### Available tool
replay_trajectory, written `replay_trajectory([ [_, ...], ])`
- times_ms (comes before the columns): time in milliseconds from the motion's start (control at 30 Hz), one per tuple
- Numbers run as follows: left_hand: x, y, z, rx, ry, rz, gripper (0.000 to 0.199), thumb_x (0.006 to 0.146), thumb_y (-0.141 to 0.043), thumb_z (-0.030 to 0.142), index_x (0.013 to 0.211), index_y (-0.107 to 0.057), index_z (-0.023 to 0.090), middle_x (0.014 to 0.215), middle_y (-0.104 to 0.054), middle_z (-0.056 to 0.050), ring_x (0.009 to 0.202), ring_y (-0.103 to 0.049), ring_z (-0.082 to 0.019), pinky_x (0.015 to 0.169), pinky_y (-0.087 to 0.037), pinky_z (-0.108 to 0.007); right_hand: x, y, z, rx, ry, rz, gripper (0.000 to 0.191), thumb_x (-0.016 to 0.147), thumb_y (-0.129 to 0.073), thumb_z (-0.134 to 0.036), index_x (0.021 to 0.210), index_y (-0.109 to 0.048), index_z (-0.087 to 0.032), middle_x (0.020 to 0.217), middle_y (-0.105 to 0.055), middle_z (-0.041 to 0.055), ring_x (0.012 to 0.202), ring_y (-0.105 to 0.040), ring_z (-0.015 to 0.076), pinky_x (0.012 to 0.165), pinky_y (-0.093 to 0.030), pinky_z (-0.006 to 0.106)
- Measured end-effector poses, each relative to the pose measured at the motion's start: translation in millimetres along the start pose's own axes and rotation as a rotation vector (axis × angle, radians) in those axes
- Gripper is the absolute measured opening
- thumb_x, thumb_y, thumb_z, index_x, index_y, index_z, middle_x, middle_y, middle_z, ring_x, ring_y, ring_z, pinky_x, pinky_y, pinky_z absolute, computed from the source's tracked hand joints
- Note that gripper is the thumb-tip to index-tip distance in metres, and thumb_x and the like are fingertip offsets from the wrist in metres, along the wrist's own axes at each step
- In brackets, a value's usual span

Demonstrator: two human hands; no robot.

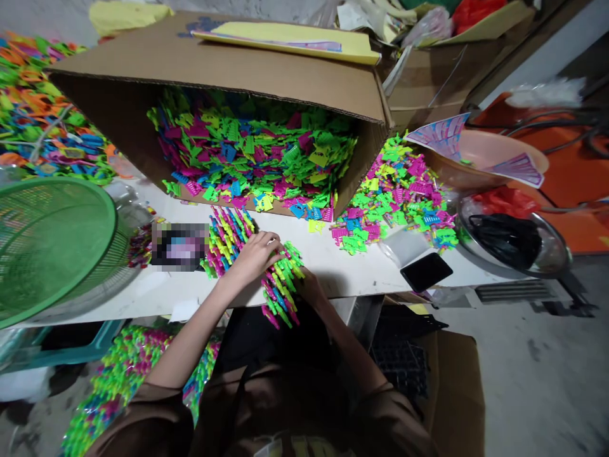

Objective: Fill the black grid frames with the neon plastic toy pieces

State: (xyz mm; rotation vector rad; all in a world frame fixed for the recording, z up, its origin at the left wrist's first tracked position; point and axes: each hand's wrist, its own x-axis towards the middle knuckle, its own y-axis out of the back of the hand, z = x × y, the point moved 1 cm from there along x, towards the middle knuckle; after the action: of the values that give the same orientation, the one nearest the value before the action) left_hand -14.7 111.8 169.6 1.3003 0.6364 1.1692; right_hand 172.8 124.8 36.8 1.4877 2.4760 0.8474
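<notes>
A bundle of small plastic pieces (280, 292) in pink, green, yellow and blue, lined up in slanting rows, is between my hands at the table's front edge. My left hand (255, 257) bends its fingers over the upper left side of the bundle. Gripping the bundle from the right is my right hand (309, 287), its fingers largely hidden behind the pieces. A second bundle of similar pieces (226, 238) lies on the white table (318, 260), just left of my left hand. The exact kind of piece is too small to make out.
A cardboard box (228, 63) on its side opens toward me, full of flat colourful plastic pieces (257, 146). More lie in a heap (394, 190) to the right, near a black phone (427, 273). A green basket (57, 247) stands left; a metal bowl (554, 244) sits right.
</notes>
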Motion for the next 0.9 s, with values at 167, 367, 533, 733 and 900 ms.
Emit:
replay_trajectory([
  [167,6.8,-0.4,-4.4,-0.049,-0.064,-0.052,0.027,0.093,-0.051,0.040,0.100,-0.067,0.020,0.104,-0.061,-0.009,0.098,-0.055,-0.024,0.083,-0.045,-0.037,-2.5,-4.0,3.7,-0.015,-0.024,-0.002,0.024,0.091,-0.046,-0.036,0.079,-0.062,-0.022,0.077,-0.065,0.0043,0.074,-0.061,0.0181,0.068,-0.050,0.028],
  [367,12.2,-0.1,-6.1,-0.033,-0.045,-0.101,0.026,0.091,-0.054,0.040,0.095,-0.068,0.019,0.100,-0.062,-0.009,0.098,-0.055,-0.024,0.082,-0.045,-0.037,-6.8,-10.5,6.4,-0.004,-0.080,0.039,0.021,0.090,-0.049,-0.037,0.090,-0.065,-0.024,0.088,-0.068,0.0067,0.085,-0.065,0.0219,0.073,-0.052,0.031],
  [533,8.9,1.2,-3.9,-0.045,-0.021,-0.089,0.023,0.091,-0.054,0.039,0.094,-0.067,0.019,0.103,-0.062,-0.009,0.100,-0.055,-0.025,0.084,-0.046,-0.038,-5.1,-8.8,8.2,0.077,-0.117,0.021,0.019,0.087,-0.051,-0.036,0.088,-0.065,-0.023,0.089,-0.068,0.0077,0.087,-0.064,0.0228,0.079,-0.052,0.034],
  [733,4.8,1.0,-8.5,-0.146,0.000,-0.096,0.024,0.093,-0.052,0.039,0.099,-0.066,0.021,0.108,-0.061,-0.009,0.104,-0.055,-0.025,0.089,-0.046,-0.040,-6.0,-8.8,16.5,0.293,-0.240,-0.042,0.017,0.079,-0.057,-0.036,0.082,-0.063,-0.020,0.071,-0.065,0.0012,0.063,-0.060,0.0168,0.060,-0.050,0.028],
  [900,0.5,5.4,-9.9,-0.238,0.035,-0.143,0.025,0.092,-0.052,0.041,0.104,-0.064,0.022,0.113,-0.060,-0.008,0.111,-0.053,-0.025,0.096,-0.045,-0.043,-6.6,11.4,16.7,0.302,-0.199,-0.034,0.019,0.080,-0.055,-0.032,0.093,-0.064,-0.021,0.079,-0.069,0.0027,0.070,-0.063,0.0175,0.067,-0.053,0.030],
])
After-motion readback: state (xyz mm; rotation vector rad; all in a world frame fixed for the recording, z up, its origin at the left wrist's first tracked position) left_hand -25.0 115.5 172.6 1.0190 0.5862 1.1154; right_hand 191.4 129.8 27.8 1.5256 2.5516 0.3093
